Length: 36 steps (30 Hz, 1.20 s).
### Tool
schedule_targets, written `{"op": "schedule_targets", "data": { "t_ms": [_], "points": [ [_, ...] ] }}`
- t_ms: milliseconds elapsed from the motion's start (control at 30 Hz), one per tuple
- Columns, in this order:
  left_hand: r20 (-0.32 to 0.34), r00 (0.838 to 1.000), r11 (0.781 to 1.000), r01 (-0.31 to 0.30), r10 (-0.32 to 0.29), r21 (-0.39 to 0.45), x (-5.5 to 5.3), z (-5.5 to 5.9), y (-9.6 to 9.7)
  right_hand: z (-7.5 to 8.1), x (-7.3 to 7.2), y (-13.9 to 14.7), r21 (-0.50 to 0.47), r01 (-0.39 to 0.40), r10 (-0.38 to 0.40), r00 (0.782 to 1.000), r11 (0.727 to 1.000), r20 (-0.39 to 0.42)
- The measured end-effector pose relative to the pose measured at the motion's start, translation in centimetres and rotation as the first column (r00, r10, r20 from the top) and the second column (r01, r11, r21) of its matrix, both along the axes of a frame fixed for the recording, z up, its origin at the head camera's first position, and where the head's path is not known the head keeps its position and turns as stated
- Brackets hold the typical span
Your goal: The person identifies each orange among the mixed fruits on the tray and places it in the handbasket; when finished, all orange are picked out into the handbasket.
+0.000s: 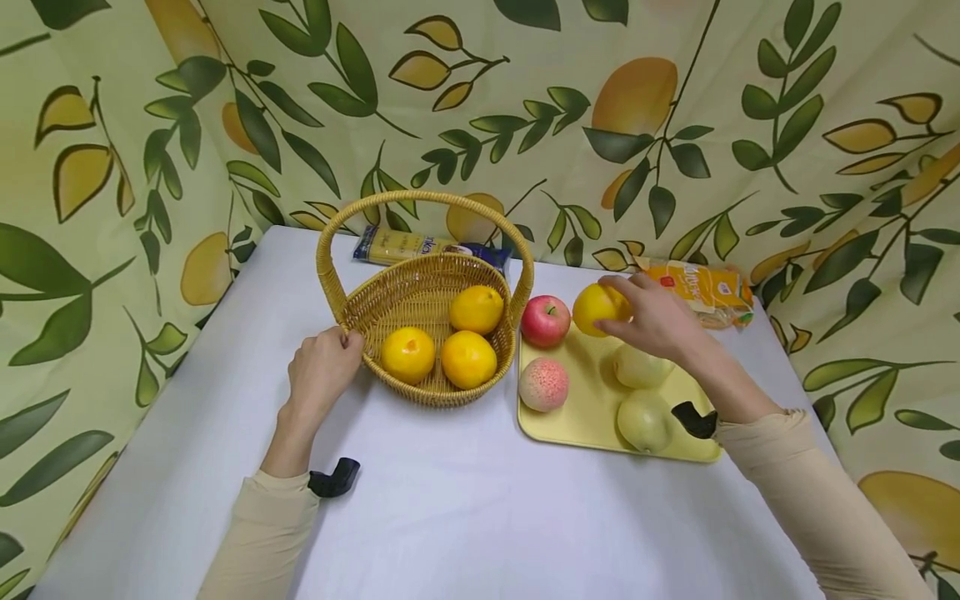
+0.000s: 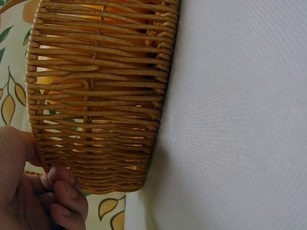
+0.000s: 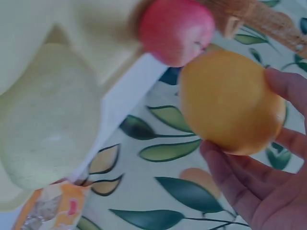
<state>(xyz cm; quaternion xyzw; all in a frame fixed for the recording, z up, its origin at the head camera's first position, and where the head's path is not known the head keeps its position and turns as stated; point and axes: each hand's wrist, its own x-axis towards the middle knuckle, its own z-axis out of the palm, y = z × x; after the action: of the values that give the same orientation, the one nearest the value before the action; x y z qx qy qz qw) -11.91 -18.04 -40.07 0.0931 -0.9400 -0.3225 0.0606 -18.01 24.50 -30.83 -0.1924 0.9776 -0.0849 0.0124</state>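
Note:
My left hand [image 1: 322, 367] pinches the left rim of a wicker basket [image 1: 390, 308] with a tall arched handle. In the left wrist view its thumb and curled fingers [image 2: 67, 191] are at the basket's woven edge. Three oranges [image 1: 468, 360] lie inside the basket. My right hand [image 1: 660, 321] holds another orange [image 1: 595, 310] over the back of a yellow tray [image 1: 585, 429], between thumb and fingertips. On that tray are a red apple [image 1: 545, 321], a pink peach [image 1: 543, 384] and two pale green pears [image 1: 643, 422], the rear one partly covered by the right hand.
Behind the basket lies a pack of pasta [image 1: 405, 246]. An orange and clear plastic package [image 1: 705, 287] rests at the back right, beyond the tray. A white cloth covers the table [image 1: 450, 508], and a leaf-patterned curtain [image 1: 480, 108] rises along its back and sides.

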Motion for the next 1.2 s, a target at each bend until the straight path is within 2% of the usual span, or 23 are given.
{"op": "schedule_targets", "data": {
  "t_ms": [167, 233, 333, 500, 633, 800, 967, 1033, 1200],
  "points": [
    [-0.002, 1.0, 1.0, -0.003, 0.003, 0.0, -0.1, 0.0, -0.1, 1.6, 1.1, -0.9, -0.159, 0.005, -0.031, 0.987, 0.987, -0.16],
    [-0.003, 1.0, 1.0, -0.002, 0.002, 0.003, -0.1, 0.0, -0.1, 2.1, 1.6, -1.6, -0.226, -0.029, -0.028, 0.969, 0.974, -0.245],
    [-0.002, 1.0, 1.0, -0.002, 0.002, 0.004, -0.2, 0.1, -0.1, 2.6, 2.3, -2.8, -0.307, -0.111, -0.01, 0.93, 0.945, -0.367],
    [-0.004, 1.0, 1.0, 0.0, 0.0, -0.002, -0.3, 0.1, 0.0, 3.2, 3.4, -4.9, -0.318, -0.265, 0.081, 0.868, 0.91, -0.49],
    [-0.014, 1.0, 1.0, 0.005, -0.005, -0.005, -0.4, 0.1, 0.1, 3.6, 4.1, -6.0, -0.285, -0.335, 0.132, 0.823, 0.898, -0.552],
    [-0.014, 1.0, 1.0, 0.009, -0.009, -0.008, -0.4, 0.3, 0.1, 3.9, 4.4, -7.3, -0.282, -0.378, 0.167, 0.809, 0.882, -0.563],
    [-0.013, 1.0, 1.0, 0.008, -0.008, -0.008, -0.2, 0.3, 0.0, 3.2, 3.9, -10.2, -0.241, -0.44, 0.26, 0.804, 0.865, -0.534],
    [-0.008, 1.0, 1.0, 0.007, -0.007, -0.007, -0.1, 0.2, 0.0, 2.7, 3.6, -11.7, -0.228, -0.449, 0.295, 0.817, 0.864, -0.495],
    [0.005, 1.0, 1.0, 0.003, -0.003, -0.009, 0.0, 0.1, 0.0, 1.3, 2.5, -15.0, -0.16, -0.437, 0.348, 0.85, 0.885, -0.396]
  ]
}}
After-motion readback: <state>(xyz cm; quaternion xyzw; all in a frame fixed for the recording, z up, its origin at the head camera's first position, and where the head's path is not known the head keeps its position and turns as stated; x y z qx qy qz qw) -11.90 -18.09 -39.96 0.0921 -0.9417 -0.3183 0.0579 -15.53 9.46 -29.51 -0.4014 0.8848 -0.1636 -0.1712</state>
